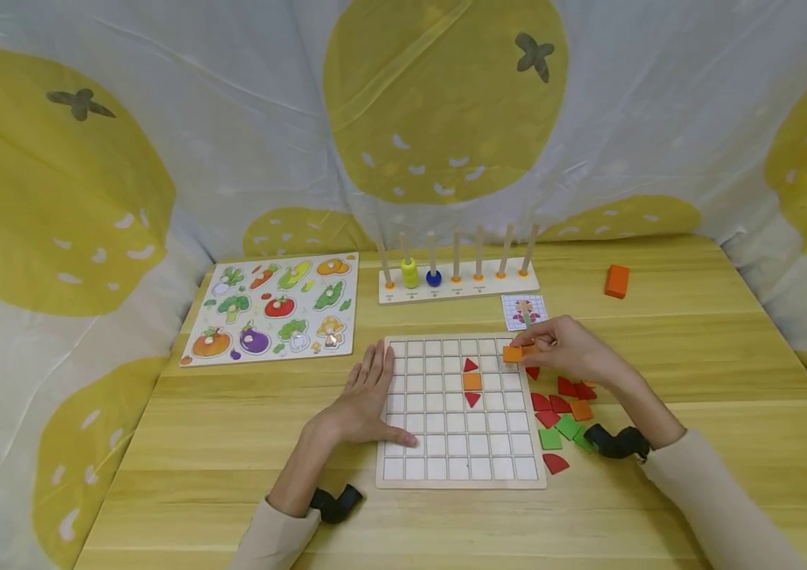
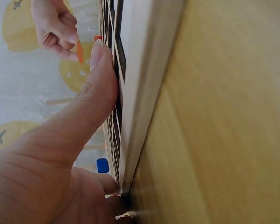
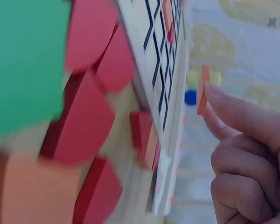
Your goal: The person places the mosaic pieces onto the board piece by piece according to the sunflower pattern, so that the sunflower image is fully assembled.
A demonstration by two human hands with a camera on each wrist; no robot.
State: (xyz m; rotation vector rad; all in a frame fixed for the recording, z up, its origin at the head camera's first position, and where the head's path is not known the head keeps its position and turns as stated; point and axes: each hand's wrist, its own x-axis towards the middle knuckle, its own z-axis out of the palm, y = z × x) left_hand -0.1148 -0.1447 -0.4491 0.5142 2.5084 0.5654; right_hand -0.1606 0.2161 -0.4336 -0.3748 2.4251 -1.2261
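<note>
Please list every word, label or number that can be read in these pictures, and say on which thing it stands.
No text can be read.
Peg rack: small dark labels under the pegs, too small to read.
Pattern card: only a coloured grid picture, no words visible.
Vegetable puzzle: pictures only.
Grid board: blank squares, no numbers.

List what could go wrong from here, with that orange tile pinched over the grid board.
1. The right hand holds the orange tile only by its fingertips; a light grip like that could let it drop onto the grid board and knock the red triangles already seated.
2. The loose pieces lie under the right forearm, so a sweep of the wrist might scatter them.
3. The left hand lies flat on the board; lifting it could let the board slide.
</note>
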